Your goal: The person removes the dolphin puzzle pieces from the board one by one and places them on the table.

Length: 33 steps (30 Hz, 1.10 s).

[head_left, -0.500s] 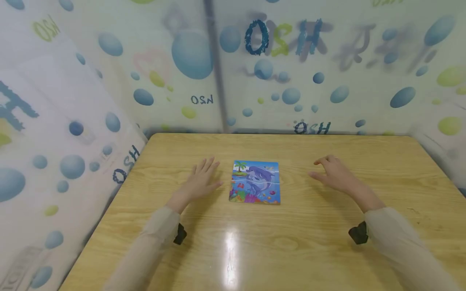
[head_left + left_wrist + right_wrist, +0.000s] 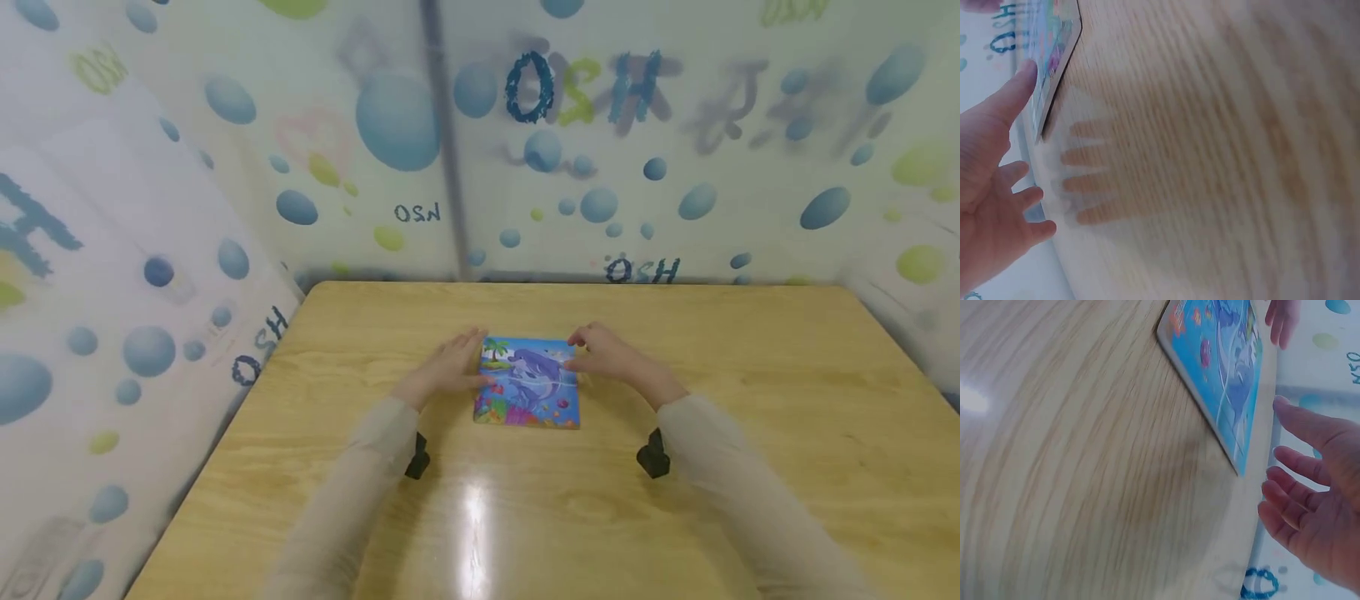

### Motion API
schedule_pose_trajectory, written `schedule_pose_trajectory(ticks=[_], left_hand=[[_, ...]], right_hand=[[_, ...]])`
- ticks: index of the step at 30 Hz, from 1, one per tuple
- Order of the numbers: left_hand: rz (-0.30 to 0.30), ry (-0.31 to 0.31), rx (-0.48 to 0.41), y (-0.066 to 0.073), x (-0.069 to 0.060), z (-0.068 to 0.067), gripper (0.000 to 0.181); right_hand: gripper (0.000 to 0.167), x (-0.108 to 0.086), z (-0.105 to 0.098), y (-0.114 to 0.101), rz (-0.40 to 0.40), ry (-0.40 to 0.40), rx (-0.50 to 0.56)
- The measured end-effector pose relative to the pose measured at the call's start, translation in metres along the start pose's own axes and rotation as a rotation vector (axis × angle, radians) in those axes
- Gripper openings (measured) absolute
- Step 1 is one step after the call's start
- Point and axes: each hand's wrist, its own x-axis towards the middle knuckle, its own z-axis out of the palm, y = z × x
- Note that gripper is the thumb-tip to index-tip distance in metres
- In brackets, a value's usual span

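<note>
"So, what's nearest, with the board as the dial's centre?"

"A left sleeve (image 2: 341, 500) at eight o'clock, a right sleeve (image 2: 742, 483) at four."

"And the board?"

"The dolphin picture board (image 2: 528, 385) lies flat on the table (image 2: 787, 375)."

"The hands?"

"Left hand (image 2: 447, 367) just past nine, grip spread, thumb over the board's edge; whether it touches, I can't tell. Right hand (image 2: 613, 358) between two and three, grip parted and loosely bent, thumb near the edge."

"Farthest?"

"At twelve, a bubble-printed wall (image 2: 510, 200)."
</note>
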Motion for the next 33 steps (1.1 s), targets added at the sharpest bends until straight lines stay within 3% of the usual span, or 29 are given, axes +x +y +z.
schedule_pose_trajectory(ticks=[6, 15, 25, 33], left_hand=[[-0.014, -0.037, -0.004, 0.001, 0.009, 0.003, 0.087], [-0.035, -0.056, 0.04, 0.002, 0.007, 0.005, 0.08], [-0.052, -0.074, 0.042, 0.007, 0.011, -0.002, 0.078], [-0.09, -0.077, 0.051, 0.007, 0.009, -0.005, 0.079]], right_hand=[[0.045, 0.021, 0.012, -0.013, -0.012, -0.021, -0.01], [0.041, 0.044, 0.025, -0.034, -0.087, -0.027, -0.012], [0.049, 0.063, 0.032, -0.046, -0.067, -0.033, -0.042], [0.058, 0.07, 0.039, -0.055, 0.039, -0.063, -0.067]])
